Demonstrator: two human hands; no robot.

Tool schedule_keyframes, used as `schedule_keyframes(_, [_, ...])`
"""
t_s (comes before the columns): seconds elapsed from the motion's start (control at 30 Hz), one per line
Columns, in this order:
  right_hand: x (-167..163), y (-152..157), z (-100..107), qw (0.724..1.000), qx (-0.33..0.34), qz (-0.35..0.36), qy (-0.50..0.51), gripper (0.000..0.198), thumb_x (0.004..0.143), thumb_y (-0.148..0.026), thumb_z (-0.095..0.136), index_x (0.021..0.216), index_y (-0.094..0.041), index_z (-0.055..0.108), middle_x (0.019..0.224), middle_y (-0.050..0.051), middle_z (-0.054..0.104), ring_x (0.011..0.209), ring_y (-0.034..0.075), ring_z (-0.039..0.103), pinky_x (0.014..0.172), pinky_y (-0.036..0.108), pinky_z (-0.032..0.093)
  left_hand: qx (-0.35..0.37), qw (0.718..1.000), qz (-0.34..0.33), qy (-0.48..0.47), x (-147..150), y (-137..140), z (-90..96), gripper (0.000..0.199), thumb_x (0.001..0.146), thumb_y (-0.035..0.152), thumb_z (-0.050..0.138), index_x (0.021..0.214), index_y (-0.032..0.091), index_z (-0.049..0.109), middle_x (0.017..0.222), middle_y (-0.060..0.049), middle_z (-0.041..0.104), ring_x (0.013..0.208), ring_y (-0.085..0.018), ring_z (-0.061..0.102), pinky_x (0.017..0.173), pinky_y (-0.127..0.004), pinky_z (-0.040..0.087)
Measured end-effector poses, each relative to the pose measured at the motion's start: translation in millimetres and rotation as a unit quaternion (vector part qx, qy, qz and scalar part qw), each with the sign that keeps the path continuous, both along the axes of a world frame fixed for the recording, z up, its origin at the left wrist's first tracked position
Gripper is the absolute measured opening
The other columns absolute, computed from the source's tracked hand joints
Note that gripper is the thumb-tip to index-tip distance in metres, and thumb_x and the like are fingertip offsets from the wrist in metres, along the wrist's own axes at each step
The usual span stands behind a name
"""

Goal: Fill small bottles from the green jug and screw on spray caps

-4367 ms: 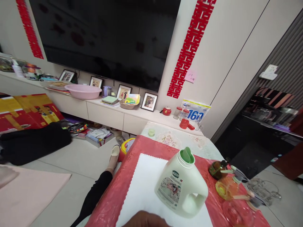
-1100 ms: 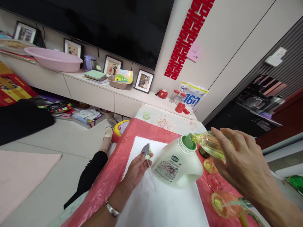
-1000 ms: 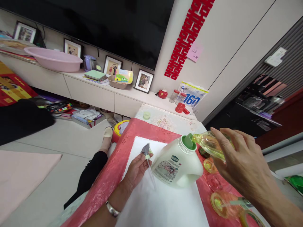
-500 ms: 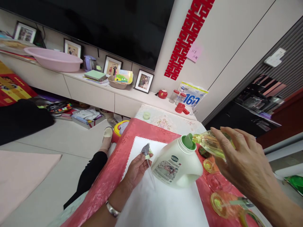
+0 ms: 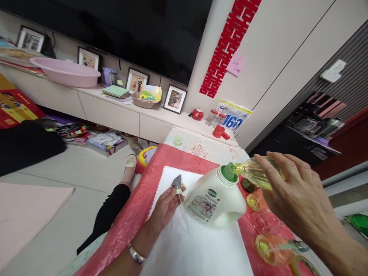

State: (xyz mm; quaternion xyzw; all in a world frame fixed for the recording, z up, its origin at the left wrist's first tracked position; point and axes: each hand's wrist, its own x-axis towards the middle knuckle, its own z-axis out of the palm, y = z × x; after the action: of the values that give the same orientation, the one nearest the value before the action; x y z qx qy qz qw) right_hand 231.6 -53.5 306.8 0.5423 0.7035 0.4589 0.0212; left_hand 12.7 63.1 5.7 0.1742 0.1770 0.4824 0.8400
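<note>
Right hand [image 5: 297,193]: wrapped round tilted bottle [image 5: 254,171], neck at mouth of jug [image 5: 212,205].
Left hand [image 5: 167,203]: I see it pinching pump top [image 5: 177,181].
Jug: between hands.
Mat [image 5: 207,253]: edge under left forearm [image 5: 151,235], bare right of it.

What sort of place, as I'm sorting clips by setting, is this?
Probably a home living room: a flat black television above a long, low, pale cabinet, with black-framed rectangular photographs standing along its top.

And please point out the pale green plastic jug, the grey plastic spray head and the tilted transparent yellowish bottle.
Pale green plastic jug [image 5: 222,202], head view: front wall.
Grey plastic spray head [image 5: 177,181], head view: upper part.
Tilted transparent yellowish bottle [image 5: 254,172], head view: body.
</note>
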Motion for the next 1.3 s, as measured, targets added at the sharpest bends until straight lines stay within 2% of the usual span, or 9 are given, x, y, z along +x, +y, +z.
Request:
schedule_keyframes(0.13, [-1.2, -0.1, 2.0, 1.000, 0.000, -0.005, -0.001, 0.055, 0.082, -0.016, 0.048, 0.136, -0.017, 0.047, 0.135, 0.014, 0.047, 0.120, 0.036, 0.048, 0.086, 0.046, 0.047, 0.003, 1.000, -0.005, -0.002, -0.3, 0.1, -0.1, 0.032, 0.085, 0.029, 0.076, 0.113, 0.016, 0.069, 0.109, -0.010, 0.072, 0.077, -0.014, 0.068, 0.078, -0.028, 0.054])
schedule_keyframes(0.33, [-0.9, 0.7, 5.2, 1.000, -0.007, -0.006, -0.008, 0.053, 0.084, -0.013, 0.048, 0.137, -0.017, 0.050, 0.137, 0.014, 0.046, 0.123, 0.038, 0.047, 0.090, 0.050, 0.046, -0.003, 1.000, -0.001, 0.001, -0.4, 0.5, 0.1, 0.030, 0.083, 0.029, 0.078, 0.107, 0.015, 0.070, 0.107, -0.010, 0.073, 0.075, -0.013, 0.069, 0.077, -0.027, 0.054])
schedule_keyframes(0.57, [-0.9, 1.5, 8.6, 1.000, -0.015, -0.003, -0.001, 0.054, 0.083, -0.010, 0.048, 0.136, -0.018, 0.049, 0.141, 0.014, 0.043, 0.128, 0.039, 0.044, 0.096, 0.053, 0.044, -0.002, 1.000, -0.006, -0.002, -1.3, 0.2, 1.5, 0.038, 0.082, 0.030, 0.079, 0.116, 0.016, 0.068, 0.108, -0.010, 0.073, 0.077, -0.014, 0.068, 0.078, -0.028, 0.054])
schedule_keyframes(0.73, [-3.6, 2.3, 10.2, 1.000, -0.014, 0.003, -0.001, 0.056, 0.084, -0.009, 0.048, 0.138, -0.019, 0.046, 0.143, 0.014, 0.041, 0.129, 0.039, 0.043, 0.097, 0.055, 0.043, 0.000, 1.000, -0.001, -0.001, -0.8, -0.4, 1.4, 0.035, 0.083, 0.029, 0.078, 0.114, 0.016, 0.069, 0.108, -0.010, 0.073, 0.077, -0.014, 0.068, 0.077, -0.027, 0.054])
schedule_keyframes(1.3, [-8.0, 6.6, 14.6, 0.997, -0.011, 0.046, -0.056, 0.047, 0.098, -0.005, 0.044, 0.143, -0.017, 0.043, 0.148, 0.016, 0.035, 0.136, 0.038, 0.037, 0.109, 0.058, 0.037, -0.002, 1.000, 0.000, -0.002, -1.0, -1.2, 4.8, 0.035, 0.080, 0.029, 0.081, 0.110, 0.015, 0.070, 0.107, -0.010, 0.074, 0.075, -0.013, 0.069, 0.076, -0.026, 0.055])
